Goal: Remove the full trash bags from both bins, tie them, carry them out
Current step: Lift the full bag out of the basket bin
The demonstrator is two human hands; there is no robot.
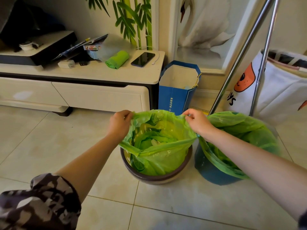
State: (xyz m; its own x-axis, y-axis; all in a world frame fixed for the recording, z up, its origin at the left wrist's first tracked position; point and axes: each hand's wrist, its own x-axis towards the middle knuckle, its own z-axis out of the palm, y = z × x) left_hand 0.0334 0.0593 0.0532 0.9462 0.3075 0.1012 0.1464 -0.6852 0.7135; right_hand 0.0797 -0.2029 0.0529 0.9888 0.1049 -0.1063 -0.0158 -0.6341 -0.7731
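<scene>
A green trash bag [163,156] sits in a round brown bin [154,179] on the tiled floor. Its rim is lifted off the bin and stretched between my hands. My left hand [120,124] pinches the bag's left edge; my right hand [196,122] pinches its right edge. Crumpled green waste shows inside the bag. To the right stands a blue bin [211,173] lined with a second green bag [245,130], whose rim still folds over that bin. My right forearm crosses in front of it.
A blue paper bag [176,98] stands behind the bins beside a cream TV cabinet [103,95]. On the cabinet lie a roll of green bags [117,59] and a phone [142,58]. Metal rack poles [239,58] and a white laundry bag [282,90] stand at right.
</scene>
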